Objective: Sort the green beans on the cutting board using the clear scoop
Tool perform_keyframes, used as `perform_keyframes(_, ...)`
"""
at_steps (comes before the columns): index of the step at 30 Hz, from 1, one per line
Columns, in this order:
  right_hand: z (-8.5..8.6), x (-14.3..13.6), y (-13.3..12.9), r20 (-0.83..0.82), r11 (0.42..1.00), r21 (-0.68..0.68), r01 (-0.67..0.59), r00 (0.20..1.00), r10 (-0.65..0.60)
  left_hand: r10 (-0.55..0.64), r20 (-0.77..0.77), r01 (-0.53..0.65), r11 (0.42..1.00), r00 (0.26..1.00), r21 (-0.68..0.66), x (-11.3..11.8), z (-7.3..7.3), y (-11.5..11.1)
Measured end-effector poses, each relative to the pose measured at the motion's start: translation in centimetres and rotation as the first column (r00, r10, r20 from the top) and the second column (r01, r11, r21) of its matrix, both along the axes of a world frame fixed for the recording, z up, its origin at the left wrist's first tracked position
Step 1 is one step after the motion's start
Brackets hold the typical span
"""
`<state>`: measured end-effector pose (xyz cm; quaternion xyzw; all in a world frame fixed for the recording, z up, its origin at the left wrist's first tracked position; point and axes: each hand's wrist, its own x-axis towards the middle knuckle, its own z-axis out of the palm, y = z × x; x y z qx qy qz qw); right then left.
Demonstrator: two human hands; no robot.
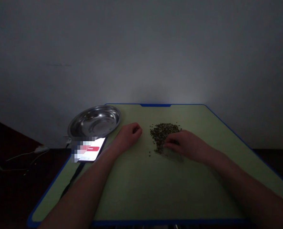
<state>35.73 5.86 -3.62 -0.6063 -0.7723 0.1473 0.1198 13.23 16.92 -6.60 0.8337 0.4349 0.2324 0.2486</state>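
A loose pile of small dark grains (164,132), like beans or peppercorns, lies spread on the pale green table (141,187). My right hand (183,144) is closed at the pile's near right side, its fingertips pinched together just over the grains. Beneath that hand lies a piece of clear plastic, perhaps a small bag (172,156); whether the fingers grip it is hard to see. To the left of the pile, my left hand (130,135) rests on the table with its fingers curled inward. What it holds, if anything, is hidden.
A shallow steel basin (96,122) stands at the table's far left corner. Nearer to me, a phone (93,152) with a lit screen lies beside my left forearm, with a dark strap (73,179) below it. Behind the table rises a plain wall (155,57).
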Motion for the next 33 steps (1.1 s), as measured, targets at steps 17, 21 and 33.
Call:
perform_keyframes(17, -0.2, 1.8, 1.9, -0.158, 0.877, 0.425, 0.223, 0.972, -0.171, -0.008, -0.003, 0.008, 1.000, 1.000, 0.016, 0.1, 0.3, -0.1)
perform_keyframes(21, -1.7, 0.3, 3.2, -0.029, 0.893, 0.439, 0.102, 0.995, -0.100, 0.001, -0.009, -0.001, 1.000, 1.000, 0.020, 0.1, 0.4, -0.1)
perform_keyframes(33, -0.7, 0.1, 1.2, 0.032, 0.943, 0.312, -0.120, 0.993, 0.115, -0.004, -0.001, 0.004, 1.000, 1.000, 0.017, 0.1, 0.1, -0.1)
